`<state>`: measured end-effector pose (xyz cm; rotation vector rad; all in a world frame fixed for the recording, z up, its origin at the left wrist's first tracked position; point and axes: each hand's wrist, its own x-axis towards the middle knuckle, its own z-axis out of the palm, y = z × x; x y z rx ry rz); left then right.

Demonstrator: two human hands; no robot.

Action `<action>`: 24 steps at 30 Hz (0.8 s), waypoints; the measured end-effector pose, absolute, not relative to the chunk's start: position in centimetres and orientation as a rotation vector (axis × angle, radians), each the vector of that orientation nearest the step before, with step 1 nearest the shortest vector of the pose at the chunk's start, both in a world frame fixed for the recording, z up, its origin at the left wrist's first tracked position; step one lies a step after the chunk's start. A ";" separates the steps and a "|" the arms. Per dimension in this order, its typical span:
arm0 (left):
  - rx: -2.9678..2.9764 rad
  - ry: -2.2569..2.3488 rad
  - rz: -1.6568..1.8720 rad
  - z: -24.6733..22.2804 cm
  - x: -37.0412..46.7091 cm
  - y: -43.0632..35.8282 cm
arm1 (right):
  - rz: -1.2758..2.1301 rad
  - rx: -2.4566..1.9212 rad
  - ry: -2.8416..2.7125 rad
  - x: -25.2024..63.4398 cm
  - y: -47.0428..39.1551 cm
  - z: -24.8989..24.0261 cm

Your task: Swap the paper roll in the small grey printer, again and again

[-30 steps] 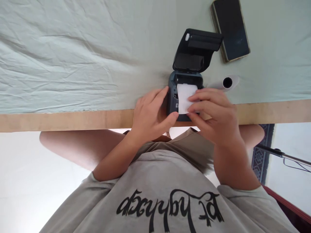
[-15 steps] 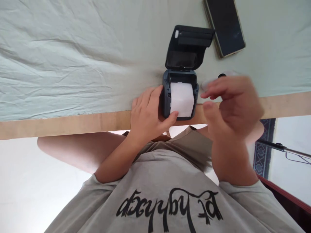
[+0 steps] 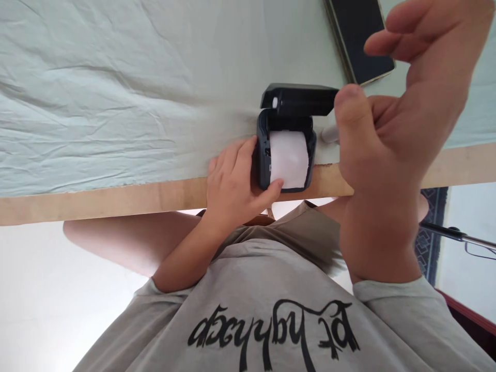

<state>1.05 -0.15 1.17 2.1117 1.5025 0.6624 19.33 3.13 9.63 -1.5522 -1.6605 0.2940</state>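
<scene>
A small dark printer (image 3: 264, 165) rests at the table's front edge, with a white paper roll (image 3: 289, 157) in its compartment. Its black lid (image 3: 302, 99) stands partly raised at the back. My left hand (image 3: 234, 178) is wrapped round the printer's left side, its thumb on the front rim beside the paper. My right hand (image 3: 399, 119) is raised at the lid's right end, thumb against or very near the lid's corner, the other fingers apart from the thumb. Nothing shows between them.
A dark phone (image 3: 362, 39) lies behind and to the right, partly behind my right hand. A small white object (image 3: 330, 135) sits right of the printer, mostly hidden by that hand. Pale green cloth (image 3: 135, 93) covers the table up to its wooden edge (image 3: 116, 201).
My right hand has moved up and back to the lid's right end. The lid has tilted forward and lower over the printer. My left hand has stayed in place.
</scene>
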 end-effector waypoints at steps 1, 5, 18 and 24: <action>2.105 1.500 0.662 1.2 1.0 -0.1 | 0.316 -1.537 -1.619 19.2 2.8 9.6; 2.097 1.496 0.650 1.2 0.9 -0.1 | 0.468 -1.396 -1.556 19.6 0.6 8.1; 2.159 1.430 0.629 1.9 1.0 -0.1 | 0.831 -1.569 -1.382 22.0 -0.4 3.4; 2.144 1.444 0.635 2.1 1.0 -0.1 | 0.812 -1.559 -1.439 21.1 1.4 2.7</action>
